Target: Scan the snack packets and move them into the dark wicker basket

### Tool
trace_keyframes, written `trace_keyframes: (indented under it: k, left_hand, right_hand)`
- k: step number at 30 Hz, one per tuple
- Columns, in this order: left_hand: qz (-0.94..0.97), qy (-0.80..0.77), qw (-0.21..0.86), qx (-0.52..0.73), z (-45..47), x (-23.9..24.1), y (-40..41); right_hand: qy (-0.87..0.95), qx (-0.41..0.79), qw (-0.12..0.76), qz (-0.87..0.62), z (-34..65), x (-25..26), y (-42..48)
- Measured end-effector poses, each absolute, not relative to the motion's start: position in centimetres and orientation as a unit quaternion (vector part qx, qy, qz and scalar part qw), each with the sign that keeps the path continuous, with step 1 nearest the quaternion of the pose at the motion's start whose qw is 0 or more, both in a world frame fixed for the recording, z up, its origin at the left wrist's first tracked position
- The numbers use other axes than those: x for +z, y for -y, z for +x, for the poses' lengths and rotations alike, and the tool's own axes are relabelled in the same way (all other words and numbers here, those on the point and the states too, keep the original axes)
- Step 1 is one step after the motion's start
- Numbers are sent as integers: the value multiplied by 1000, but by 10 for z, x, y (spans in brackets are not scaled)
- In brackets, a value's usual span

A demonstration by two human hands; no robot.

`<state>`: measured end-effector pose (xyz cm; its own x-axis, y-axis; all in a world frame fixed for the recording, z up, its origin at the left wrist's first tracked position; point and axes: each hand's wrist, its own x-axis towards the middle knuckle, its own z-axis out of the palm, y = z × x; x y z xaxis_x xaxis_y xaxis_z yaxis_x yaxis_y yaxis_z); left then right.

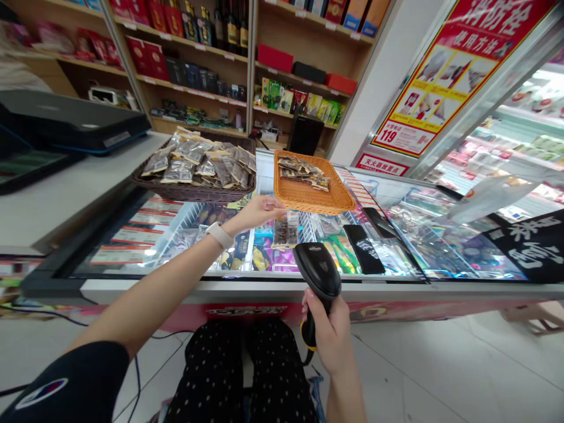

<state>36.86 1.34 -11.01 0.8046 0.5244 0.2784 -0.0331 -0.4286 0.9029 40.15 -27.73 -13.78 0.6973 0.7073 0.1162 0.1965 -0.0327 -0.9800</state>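
My right hand (331,336) is wrapped round the handle of a black barcode scanner (318,271), held upright in front of the freezer's near edge. My left hand (257,212), with a white watch on the wrist, reaches out over the glass lid and touches the near left rim of an orange woven tray (328,202) that holds a few snack packets (303,170). Whether the fingers grip the rim or hold anything is hidden. Left of it stands a dark wicker basket (185,191) heaped with several similar packets (201,161).
Both baskets rest on a glass-topped chest freezer (396,235) full of goods. A grey counter (57,194) with a dark device lies to the left. Wooden shelves of boxes and bottles (211,53) fill the back. A red poster (445,70) hangs at right. Tiled floor lies at lower right.
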Motion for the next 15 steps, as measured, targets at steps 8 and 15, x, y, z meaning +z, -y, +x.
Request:
trace_keyframes:
  k: [8,15]
  left_hand:
    - [718,-187,620,254,364,-135,-19]
    - [747,-201,580,256,357,-136,-22]
  right_hand:
    - [321,201,598,-707,404,-141,268]
    - [348,198,536,-743,400,-143,269]
